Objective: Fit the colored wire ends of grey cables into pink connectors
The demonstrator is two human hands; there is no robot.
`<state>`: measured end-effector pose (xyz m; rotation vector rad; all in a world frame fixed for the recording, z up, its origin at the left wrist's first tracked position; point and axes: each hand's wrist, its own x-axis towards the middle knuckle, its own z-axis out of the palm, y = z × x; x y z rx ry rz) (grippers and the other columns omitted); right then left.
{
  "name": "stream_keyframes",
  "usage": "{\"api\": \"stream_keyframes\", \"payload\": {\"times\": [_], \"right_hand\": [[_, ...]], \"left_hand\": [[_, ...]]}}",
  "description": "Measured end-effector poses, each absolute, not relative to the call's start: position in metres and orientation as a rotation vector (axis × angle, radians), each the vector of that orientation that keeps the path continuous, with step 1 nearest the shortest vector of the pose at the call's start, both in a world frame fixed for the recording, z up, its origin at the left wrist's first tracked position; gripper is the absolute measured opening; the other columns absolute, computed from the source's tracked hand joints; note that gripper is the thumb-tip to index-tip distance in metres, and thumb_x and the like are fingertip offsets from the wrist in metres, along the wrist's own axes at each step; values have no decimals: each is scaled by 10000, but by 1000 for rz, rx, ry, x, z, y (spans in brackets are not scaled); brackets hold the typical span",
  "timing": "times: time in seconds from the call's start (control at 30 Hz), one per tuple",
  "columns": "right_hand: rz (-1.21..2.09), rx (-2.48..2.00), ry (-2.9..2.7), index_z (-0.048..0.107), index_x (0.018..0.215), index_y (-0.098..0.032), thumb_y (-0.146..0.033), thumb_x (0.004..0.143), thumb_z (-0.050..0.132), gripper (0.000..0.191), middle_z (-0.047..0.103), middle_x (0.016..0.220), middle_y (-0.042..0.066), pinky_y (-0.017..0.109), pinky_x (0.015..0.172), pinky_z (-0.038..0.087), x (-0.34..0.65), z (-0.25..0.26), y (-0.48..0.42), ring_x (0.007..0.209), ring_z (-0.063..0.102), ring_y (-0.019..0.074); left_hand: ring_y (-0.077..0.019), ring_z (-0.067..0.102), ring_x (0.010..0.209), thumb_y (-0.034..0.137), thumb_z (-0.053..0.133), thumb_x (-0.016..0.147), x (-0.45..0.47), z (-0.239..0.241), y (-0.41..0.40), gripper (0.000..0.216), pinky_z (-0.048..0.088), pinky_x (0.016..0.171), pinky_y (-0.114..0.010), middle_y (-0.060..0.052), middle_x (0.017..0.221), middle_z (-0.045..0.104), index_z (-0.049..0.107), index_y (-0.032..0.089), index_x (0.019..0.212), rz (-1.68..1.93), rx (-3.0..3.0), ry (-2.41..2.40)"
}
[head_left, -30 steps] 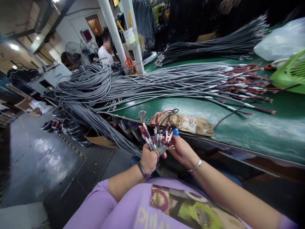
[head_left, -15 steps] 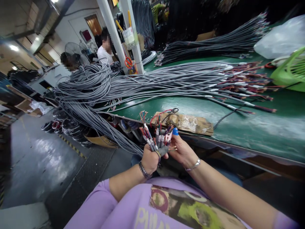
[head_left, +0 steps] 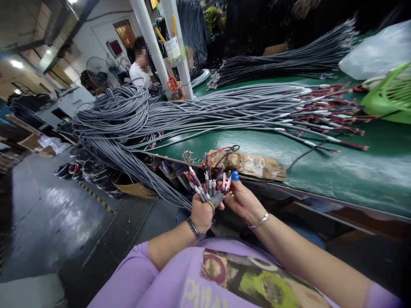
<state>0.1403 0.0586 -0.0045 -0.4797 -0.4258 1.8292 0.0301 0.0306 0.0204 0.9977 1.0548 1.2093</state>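
Closed on the left, in the left grip [head_left: 201, 214], around a bunch of gray cables [head_left: 203, 196], near their stripped ends. Rising above and slightly right of that grip, fanned out into colored wires [head_left: 187, 157] beyond white-wrapped collars. Laid across the front of the bunch, a left thumb in a dark gray cover [head_left: 217, 199]. Set narrow on the right, in the right grip [head_left: 244, 202], fingertips at the right side of the same bunch, just beside the left grip. Near those fingertips, a small pale pink piece [head_left: 226, 182]; impossible to tell whether pinched or merely touched. On the right thumb, a blue cover [head_left: 235, 176], pointing up. Directly beyond the right grip, at the edge of the green tabletop [head_left: 337, 179], a worn wooden block [head_left: 265, 167]. Farther beyond both grips, a broad spread of gray cables with loose ends [head_left: 224, 102], reaching well to the right. To the left of the left grip, hanging from the tabletop and running down behind that hand, more gray cable lengths [head_left: 150, 173]. Well apart from the right grip, far to its right, a green basket [head_left: 387, 96] and a plastic bag [head_left: 379, 51].
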Motion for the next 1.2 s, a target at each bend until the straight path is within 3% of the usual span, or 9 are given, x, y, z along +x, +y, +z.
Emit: {"api": "stream_keyframes", "payload": {"times": [0.2, 0.67, 0.93, 1.2], "right_hand": [[1837, -536, -408, 641, 823, -171, -605, 757, 650, 440, 670, 643, 49, 269, 338, 450, 140, 0, 58, 450, 585, 174], [1786, -587, -384, 630, 773, -168, -606, 743, 664, 440, 680, 663, 57, 291, 412, 524, 138, 7, 56, 571, 650, 210], [1690, -674, -354, 609, 672, -164, -572, 667, 751, 432, 674, 594, 66, 333, 517, 552, 138, 3, 59, 643, 668, 249], [1666, -716, -361, 627, 677, -164, -581, 649, 758, 438, 712, 697, 104, 359, 541, 562, 136, 10, 57, 702, 676, 273]], "left_hand": [[-120, 538, 474, 386, 777, 633, 31, 13, 30, 288, 424, 508, -238, -4, 465, 569, 648, 132, 585, 1156, 1005, 1055], [-89, 486, 430, 365, 752, 675, 27, 12, 30, 299, 391, 504, -229, 5, 458, 562, 621, 138, 532, 1156, 1066, 993], [-82, 468, 426, 378, 792, 605, 28, 19, 31, 349, 390, 489, -227, 16, 445, 532, 564, 143, 485, 1136, 1071, 1017], [-79, 445, 402, 388, 814, 556, 28, 23, 35, 349, 372, 461, -227, 19, 430, 524, 575, 137, 519, 1105, 1070, 1067]]}}
